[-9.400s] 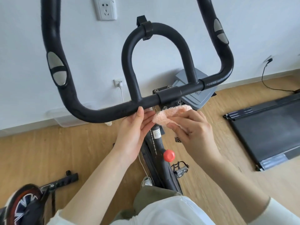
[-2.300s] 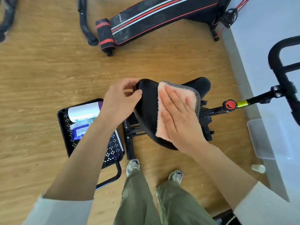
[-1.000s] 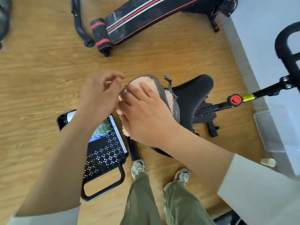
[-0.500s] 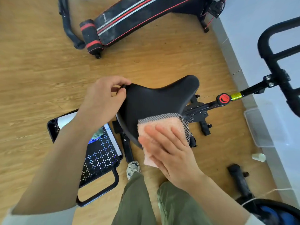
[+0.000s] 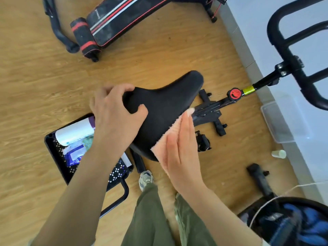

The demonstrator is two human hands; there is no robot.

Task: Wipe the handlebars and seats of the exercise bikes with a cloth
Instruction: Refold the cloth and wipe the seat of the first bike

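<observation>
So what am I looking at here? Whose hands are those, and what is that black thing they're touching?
The camera sits on a person's head and looks down, so you see their own arms and legs. The black thing is the exercise bike seat. The left hand grips its wide back end to steady it. The right hand presses a pink cloth flat against the seat's side to wipe it. The red knob sits on the bike's frame. On the wooden floor lie a black basket of supplies, a sit-up bench and a small white cup.
</observation>
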